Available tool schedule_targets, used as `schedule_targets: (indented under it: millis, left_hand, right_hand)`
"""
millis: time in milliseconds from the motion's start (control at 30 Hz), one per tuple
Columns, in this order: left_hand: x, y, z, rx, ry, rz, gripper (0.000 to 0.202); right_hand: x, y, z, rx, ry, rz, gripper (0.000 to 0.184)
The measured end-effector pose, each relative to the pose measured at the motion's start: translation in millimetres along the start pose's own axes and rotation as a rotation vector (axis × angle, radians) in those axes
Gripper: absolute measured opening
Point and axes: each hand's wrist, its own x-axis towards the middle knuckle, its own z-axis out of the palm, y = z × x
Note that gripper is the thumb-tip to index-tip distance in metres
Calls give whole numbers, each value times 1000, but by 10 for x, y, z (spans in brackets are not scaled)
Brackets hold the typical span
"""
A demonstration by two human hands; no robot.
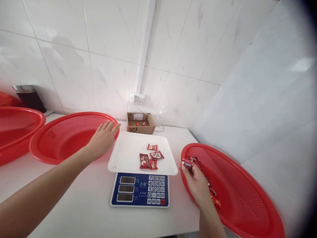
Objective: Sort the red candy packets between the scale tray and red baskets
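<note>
My right hand (196, 183) pinches a small red candy packet (187, 163) over the left rim of the red mesh basket (245, 211) at the right, where more red packets (215, 198) lie. My left hand (104, 138) is stretched out flat with fingers apart, resting on the rim of another red mesh basket (61, 138) to the left. Between them stands a digital scale (141, 190) with a white tray (123, 155). Several red candy packets (151, 157) lie on the tray.
A small cardboard box (140, 123) with red packets stands at the wall behind the scale, next to a clear plastic bottle (159, 119). A wall socket (137, 98) is above it. A third red basket (15, 129) and a dark bin (28, 97) are far left.
</note>
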Motion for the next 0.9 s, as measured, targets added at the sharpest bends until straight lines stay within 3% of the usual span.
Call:
schedule_targets:
  millis: [67,200,333,433,567,800,900]
  left_hand:
    - [-44,94,18,-86,-64,80,49]
    - [-88,517,207,-252,-270,308,48]
    - [-46,865,407,-266,-315,377,42]
    - [-31,938,461,-277,-313,376,35]
    - [-56,763,376,-266,-208,327,37]
    - [20,-7,26,-85,81,30,36]
    - [35,48,79,-64,78,57,46]
  right_hand:
    - [-3,-13,10,3,2,-7,34]
    - [-8,-41,27,13,9,-33,32]
    - [-2,-32,25,9,39,-28,30]
    - [10,-8,22,21,29,-30,28]
    - [20,18,26,9,22,-30,29]
    - [17,25,28,-2,6,-31,30]
    - [13,15,28,0,7,-24,31]
